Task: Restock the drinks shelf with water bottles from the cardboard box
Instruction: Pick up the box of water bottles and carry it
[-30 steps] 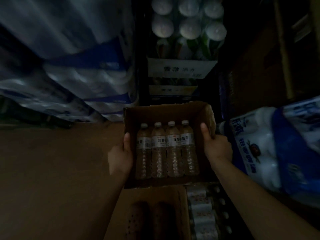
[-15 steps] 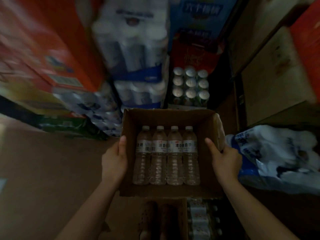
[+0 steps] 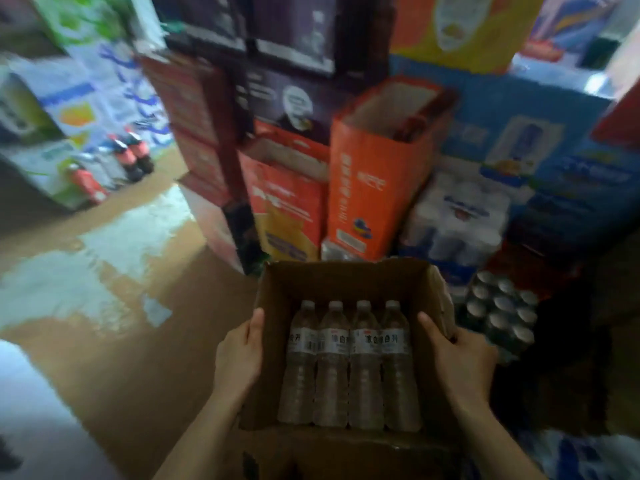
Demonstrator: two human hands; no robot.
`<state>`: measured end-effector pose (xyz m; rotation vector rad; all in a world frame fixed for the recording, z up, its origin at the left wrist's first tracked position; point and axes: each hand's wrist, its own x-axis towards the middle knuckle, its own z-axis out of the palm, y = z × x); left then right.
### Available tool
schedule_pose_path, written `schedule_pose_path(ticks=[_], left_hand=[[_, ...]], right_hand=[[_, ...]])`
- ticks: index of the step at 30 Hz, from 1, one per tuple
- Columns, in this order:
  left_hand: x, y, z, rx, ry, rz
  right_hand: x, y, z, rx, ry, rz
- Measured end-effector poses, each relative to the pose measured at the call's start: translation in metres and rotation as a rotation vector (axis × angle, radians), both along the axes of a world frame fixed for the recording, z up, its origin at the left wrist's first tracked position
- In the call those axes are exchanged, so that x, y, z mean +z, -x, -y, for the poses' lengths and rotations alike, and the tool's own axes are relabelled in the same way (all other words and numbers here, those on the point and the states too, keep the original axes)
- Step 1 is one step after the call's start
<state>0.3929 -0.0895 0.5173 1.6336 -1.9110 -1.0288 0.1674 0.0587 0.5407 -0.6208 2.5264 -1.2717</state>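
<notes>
Person carries the cardboard box (image 3: 346,282) in front of the body, open top up; left hand (image 3: 239,355) clamps the left wall, thumb hooked over the rim, right hand (image 3: 460,358) mirrors it on the right wall, thumb inside; fingers of both are wrapped around the outside, closed on the box; four water bottles (image 3: 349,365) lie side by side on the box bottom, caps pointing away, touching each other; step in hand looks like transport to the drinks shelf, which is not clearly identifiable here; to do it well: keep the box level so the bottles don't roll, keep pressure even on both walls, steer clear of the orange cartons (image 3: 367,188) just ahead and the can pack (image 3: 498,313) just right of the box; wet-looking glare on the floor (image 3: 114,258), possible slip risk; versus earlier frames: scene much brighter, view swung to different stacked goods, grip and bottle layout unchanged
</notes>
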Motion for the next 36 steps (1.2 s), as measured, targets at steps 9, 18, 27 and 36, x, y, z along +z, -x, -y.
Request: schedule_pose_path(ticks=[9,18,27,36], left_hand=[[0.041,-0.141,0.123,0.345,0.003,-0.008],[0.096,-0.27,0.275,0.603,0.154,0.063],[0.11,-0.352,0.431,0.871,0.134,0.112],[0.127,-0.443,0.612,1.085,0.051,0.116]], right_hand=[[0.034,-0.095,0.204,0.287,-0.01,-0.052],[0.096,-0.212,0.417,0.558,0.139,-0.047],[0.1,-0.302,0.644,0.764,0.184,-0.002],[0.122,-0.409,0.893,0.992,0.04,0.015]])
